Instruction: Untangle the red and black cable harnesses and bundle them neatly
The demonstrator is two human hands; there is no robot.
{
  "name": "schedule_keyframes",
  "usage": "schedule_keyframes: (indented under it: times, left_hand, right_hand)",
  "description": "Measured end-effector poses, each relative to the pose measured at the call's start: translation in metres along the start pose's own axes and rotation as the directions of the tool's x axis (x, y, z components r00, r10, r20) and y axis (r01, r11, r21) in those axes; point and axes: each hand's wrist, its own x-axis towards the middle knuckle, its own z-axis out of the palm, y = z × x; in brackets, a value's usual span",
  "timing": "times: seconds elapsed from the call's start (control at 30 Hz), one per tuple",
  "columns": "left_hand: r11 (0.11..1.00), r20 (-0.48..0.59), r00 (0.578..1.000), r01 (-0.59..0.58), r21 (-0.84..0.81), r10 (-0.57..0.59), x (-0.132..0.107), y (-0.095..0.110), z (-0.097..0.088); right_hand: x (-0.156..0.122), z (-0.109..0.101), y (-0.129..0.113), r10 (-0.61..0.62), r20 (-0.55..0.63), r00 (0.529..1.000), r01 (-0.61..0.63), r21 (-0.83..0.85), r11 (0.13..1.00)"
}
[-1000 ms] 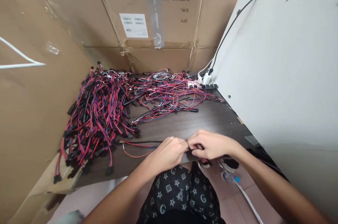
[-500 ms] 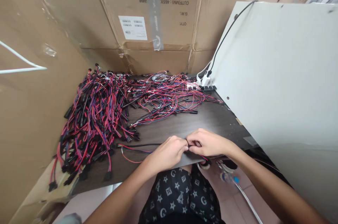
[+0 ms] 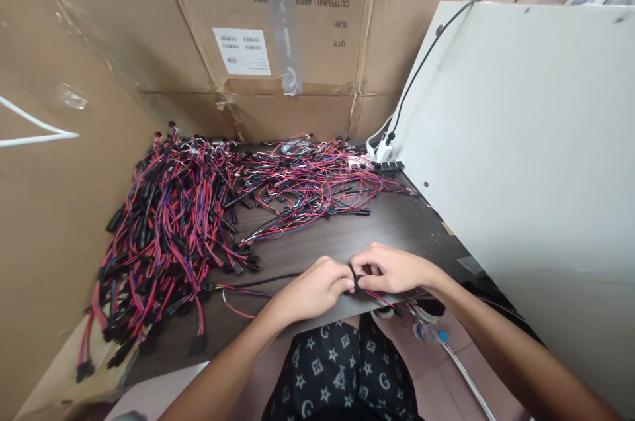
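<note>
Near the front edge of the dark table [image 3: 397, 229], my left hand [image 3: 320, 285] and my right hand [image 3: 391, 269] meet, both with fingers pinched on a black cable [image 3: 272, 277]. The cable runs left from my left hand, where thin red and dark wires fan off it. From under my right hand, red and black wires [image 3: 380, 298] hang toward the table edge. My fingers hide most of the spot between them. To the left lies a big heap of red, blue and black wire harnesses [image 3: 173, 209] with black connectors.
A looser spread of thin wires [image 3: 317, 176] lies at the back middle. White plugs [image 3: 383, 151] sit in a power strip beside the white panel [image 3: 520, 143] on the right. Cardboard boxes [image 3: 317, 50] wall the back and left. A bottle [image 3: 429, 333] is on the floor.
The view has shifted slightly, so the heap sits a little further left and lower. My hands stay pinched together on the cable, with only a slight change at the fingertips.
</note>
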Motion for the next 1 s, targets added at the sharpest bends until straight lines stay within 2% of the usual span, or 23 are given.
schedule_keyframes:
  times: [0.2, 0.4, 0.53, 0.67, 0.77, 0.87, 0.93, 1.0]
  left_hand:
    - [0.991, 0.029, 0.996, 0.081, -0.108, -0.079, 0.004, 0.001, -0.005]
    - [0.969, 0.014, 0.985, 0.172, -0.175, -0.172, 0.012, 0.000, -0.014]
    - [0.966, -0.003, 0.980, 0.193, -0.171, -0.197, 0.016, -0.003, -0.020]
    - [0.975, -0.035, 0.979, 0.198, -0.102, -0.202, 0.018, -0.004, -0.024]
    - [0.976, -0.063, 0.976, 0.203, -0.073, -0.208, 0.018, -0.006, -0.026]
    - [0.977, -0.108, 0.972, 0.203, -0.065, -0.209, 0.017, -0.011, -0.030]
    - [0.979, -0.141, 0.969, 0.193, -0.071, -0.202, 0.016, -0.015, -0.033]
    - [0.980, -0.158, 0.969, 0.176, -0.093, -0.189, 0.014, -0.017, -0.036]
  right_hand:
    - [0.005, -0.003, 0.004, 0.028, -0.032, 0.999, -0.029, -0.033, 0.999]
    - [0.011, -0.009, 0.010, 0.091, -0.084, 0.992, -0.099, -0.090, 0.991]
    - [0.016, -0.015, 0.010, 0.143, -0.111, 0.983, -0.158, -0.146, 0.976]
    - [0.017, -0.019, 0.004, 0.217, -0.154, 0.964, -0.244, -0.191, 0.951]
    - [0.017, -0.016, -0.005, 0.261, -0.251, 0.932, -0.324, -0.260, 0.910]
    - [0.015, -0.009, -0.011, 0.274, -0.433, 0.859, -0.430, -0.318, 0.845]
    - [0.014, -0.002, -0.011, 0.263, -0.522, 0.811, -0.450, -0.270, 0.851]
    - [0.013, 0.006, -0.011, 0.226, -0.556, 0.800, -0.394, -0.201, 0.897]
